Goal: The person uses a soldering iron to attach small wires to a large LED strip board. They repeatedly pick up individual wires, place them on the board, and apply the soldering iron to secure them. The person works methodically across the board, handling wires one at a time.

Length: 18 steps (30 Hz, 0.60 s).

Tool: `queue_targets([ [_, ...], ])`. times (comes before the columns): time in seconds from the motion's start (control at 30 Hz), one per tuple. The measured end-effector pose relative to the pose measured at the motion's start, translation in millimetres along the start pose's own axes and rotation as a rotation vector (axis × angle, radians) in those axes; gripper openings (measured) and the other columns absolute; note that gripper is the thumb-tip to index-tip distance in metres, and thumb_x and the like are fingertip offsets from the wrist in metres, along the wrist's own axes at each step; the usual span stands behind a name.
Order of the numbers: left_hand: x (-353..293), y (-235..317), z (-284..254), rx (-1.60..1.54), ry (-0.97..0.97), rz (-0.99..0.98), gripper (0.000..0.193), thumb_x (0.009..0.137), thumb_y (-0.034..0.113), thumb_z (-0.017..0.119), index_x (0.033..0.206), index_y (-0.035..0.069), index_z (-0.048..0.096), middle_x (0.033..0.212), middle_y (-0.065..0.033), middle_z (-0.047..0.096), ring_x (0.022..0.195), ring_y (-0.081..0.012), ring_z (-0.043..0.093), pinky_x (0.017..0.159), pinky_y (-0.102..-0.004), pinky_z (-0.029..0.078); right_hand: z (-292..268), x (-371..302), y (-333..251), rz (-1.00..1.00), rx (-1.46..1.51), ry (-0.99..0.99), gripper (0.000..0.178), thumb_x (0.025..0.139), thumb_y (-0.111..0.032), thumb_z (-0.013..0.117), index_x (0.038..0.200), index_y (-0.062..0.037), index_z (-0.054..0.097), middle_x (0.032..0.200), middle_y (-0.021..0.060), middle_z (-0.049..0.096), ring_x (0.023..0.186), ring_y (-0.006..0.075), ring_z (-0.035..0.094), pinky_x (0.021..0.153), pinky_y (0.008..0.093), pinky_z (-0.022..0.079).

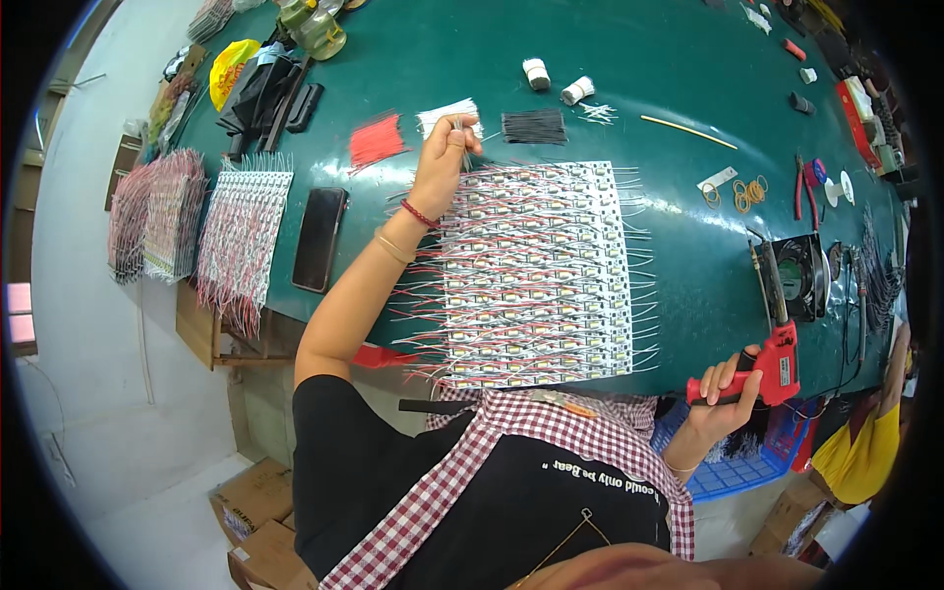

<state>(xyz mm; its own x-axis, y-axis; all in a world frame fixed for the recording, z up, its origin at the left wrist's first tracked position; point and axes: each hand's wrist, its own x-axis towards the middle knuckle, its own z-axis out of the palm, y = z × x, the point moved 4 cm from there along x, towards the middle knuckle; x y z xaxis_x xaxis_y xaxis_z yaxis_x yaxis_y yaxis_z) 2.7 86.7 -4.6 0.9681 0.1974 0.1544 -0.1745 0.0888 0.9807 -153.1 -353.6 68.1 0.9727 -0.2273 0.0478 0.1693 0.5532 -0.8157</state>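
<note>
A green tabletop point(423, 49) is spread across most of the view, bordered at the left by a white wall point(88, 393) and, below, by a floor where boxes point(270, 556) are kept. At the tabletop's left edge, a panel point(248, 231) and a stack of panels point(169, 221) are placed, thick with wires; a phone point(320, 239) is laid nearby. Red wires point(376, 141), white wires point(436, 115) and black wires point(534, 127) are set out in a row, with two rolls point(536, 75) beyond. Toward the right, a stick point(688, 132), rubber bands point(750, 194) and a fan point(812, 279) are scattered, and a blue basket point(742, 475) is seen below the edge.

The board point(619, 285) is laid flat in the middle, covered in rows of red and white leads. The left grip point(444, 157) is held at its upper left corner, narrowed on a few thin pale strands point(466, 155); whether the board is touched cannot be told. The right grip point(723, 405) is wrapped around the handle of a soldering gun point(780, 366), right of the board's lower corner and apart from it. The gun's tip is pointed away from the body, beside the fan.
</note>
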Motion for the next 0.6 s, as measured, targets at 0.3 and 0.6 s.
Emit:
queue_targets([
  [0.3,13.6,19.9,-18.4,1.023,-0.080,0.298,0.014,0.086,0.013,0.061,0.092,0.001,0.058,0.092,-0.0148,0.056,0.085,-0.0335,0.058,0.075,-0.0398,0.048,2.9,0.6,2.1,0.016,0.003,0.008,0.036,0.100,-0.029,0.044,0.119,0.0006,0.045,0.064,0.0050,0.047,0.040,0.0086,0.037,0.039,0.0221,0.036],
  [0.6,25.8,12.2,-11.3,1.175,-0.271,0.105,0.019,0.080,0.015,0.067,0.089,-0.001,0.061,0.096,-0.0166,0.056,0.088,-0.0352,0.058,0.076,-0.0422,0.048,5.4,-4.8,-4.4,0.002,-0.018,0.015,0.035,0.100,-0.029,0.044,0.119,0.0002,0.044,0.064,0.0050,0.047,0.040,0.0085,0.038,0.039,0.0221,0.036],
])
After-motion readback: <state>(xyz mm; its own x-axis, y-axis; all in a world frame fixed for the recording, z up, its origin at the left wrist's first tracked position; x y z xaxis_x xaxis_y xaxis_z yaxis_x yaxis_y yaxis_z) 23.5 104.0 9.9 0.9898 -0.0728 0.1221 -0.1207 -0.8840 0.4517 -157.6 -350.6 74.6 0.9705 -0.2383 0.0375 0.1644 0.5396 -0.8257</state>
